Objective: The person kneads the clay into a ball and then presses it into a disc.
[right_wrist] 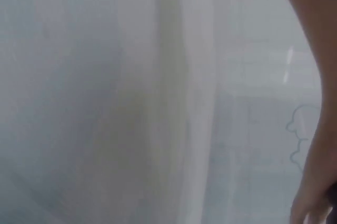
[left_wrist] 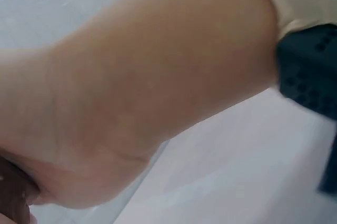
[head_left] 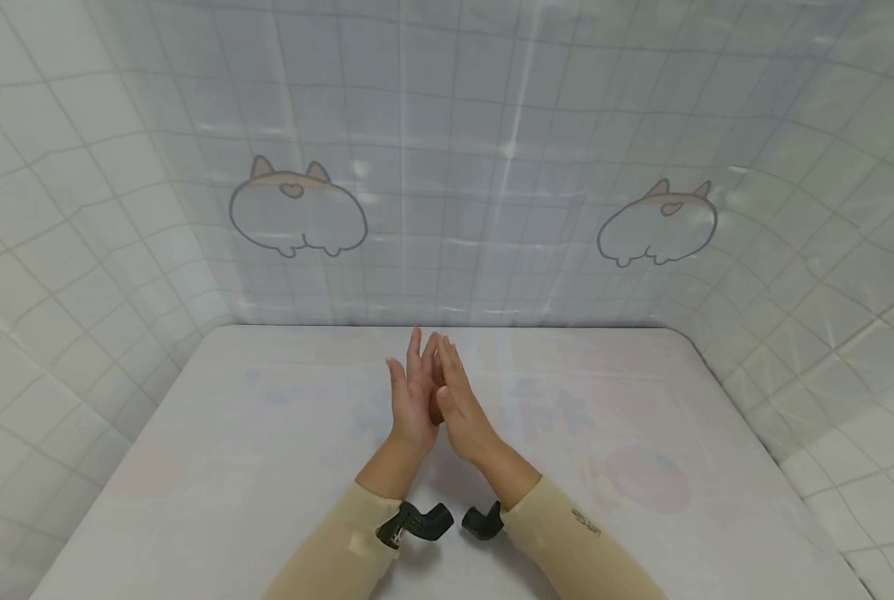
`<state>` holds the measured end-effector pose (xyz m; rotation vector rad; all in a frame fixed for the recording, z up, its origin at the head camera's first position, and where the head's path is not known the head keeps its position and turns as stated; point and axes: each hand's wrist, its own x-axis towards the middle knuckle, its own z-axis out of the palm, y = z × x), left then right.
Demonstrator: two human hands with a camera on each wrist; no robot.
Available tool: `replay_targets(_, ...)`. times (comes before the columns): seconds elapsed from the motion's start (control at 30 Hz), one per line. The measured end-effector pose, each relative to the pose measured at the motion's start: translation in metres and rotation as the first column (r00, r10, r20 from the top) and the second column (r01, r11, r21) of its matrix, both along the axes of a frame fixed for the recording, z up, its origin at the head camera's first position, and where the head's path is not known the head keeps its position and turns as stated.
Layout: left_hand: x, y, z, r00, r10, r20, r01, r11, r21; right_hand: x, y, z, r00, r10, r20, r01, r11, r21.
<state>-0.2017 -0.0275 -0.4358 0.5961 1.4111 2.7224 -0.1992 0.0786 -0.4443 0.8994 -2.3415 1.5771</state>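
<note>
My left hand (head_left: 413,404) and right hand (head_left: 465,417) stand palm to palm over the middle of the table, fingers straight and pointing away from me. Between the palms shows part of a smooth dark brown lump (head_left: 437,407); most of it is hidden by the hands, and I cannot tell its kind. The left wrist view catches the brown lump (left_wrist: 13,195) at its lower left corner, against the base of the left palm. In the right wrist view only the edge of the right hand (right_wrist: 313,197) appears, with a dark bit beside it.
A pale, faintly patterned cloth covers the table (head_left: 267,467). Behind it hangs a grid-patterned sheet (head_left: 461,208) with two cartoon animal drawings, and similar sheets (head_left: 57,250) enclose both sides. Black camera mounts (head_left: 426,522) sit at both wrists, over beige sleeves (head_left: 342,550).
</note>
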Motion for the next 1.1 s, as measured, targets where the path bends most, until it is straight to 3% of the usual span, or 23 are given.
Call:
replay_targets(0.13, -0.007, -0.002, 0.0, 0.995, 0.096, 0.011, -0.095, 0.989, -0.117, 0.008, 0.001, 0.0, 0.991, 0.106, 0.081, -0.101, 0.993, -0.068)
replay_targets(0.23, -0.011, -0.006, -0.002, 0.985, 0.17, 0.029, -0.161, 0.967, -0.197, 0.015, 0.0, 0.002, 0.978, 0.188, 0.088, -0.178, 0.977, -0.114)
replay_targets(0.4, -0.014, -0.009, -0.004, 0.986, 0.163, 0.04, -0.142, 0.938, -0.317, 0.023, -0.002, 0.01, 0.965, 0.254, 0.07, -0.238, 0.955, -0.177)
replay_targets(0.53, -0.01, -0.007, -0.007, 0.991, 0.134, 0.024, -0.111, 0.898, -0.426, 0.021, -0.001, 0.018, 0.967, 0.225, 0.117, -0.19, 0.948, -0.255)
replay_targets(0.77, 0.003, 0.002, -0.013, 0.992, 0.096, -0.083, -0.126, 0.834, -0.538, 0.008, 0.003, 0.019, 0.983, 0.072, 0.168, -0.021, 0.958, -0.288)
replay_targets(0.9, 0.011, 0.007, -0.012, 0.986, 0.057, -0.156, -0.135, 0.826, -0.547, -0.002, 0.006, 0.021, 0.981, 0.005, 0.194, 0.057, 0.948, -0.312)
replay_targets(1.1, 0.015, 0.007, -0.011, 0.978, 0.035, -0.203, -0.129, 0.873, -0.47, -0.012, 0.007, 0.02, 0.962, 0.013, 0.272, 0.065, 0.959, -0.276)
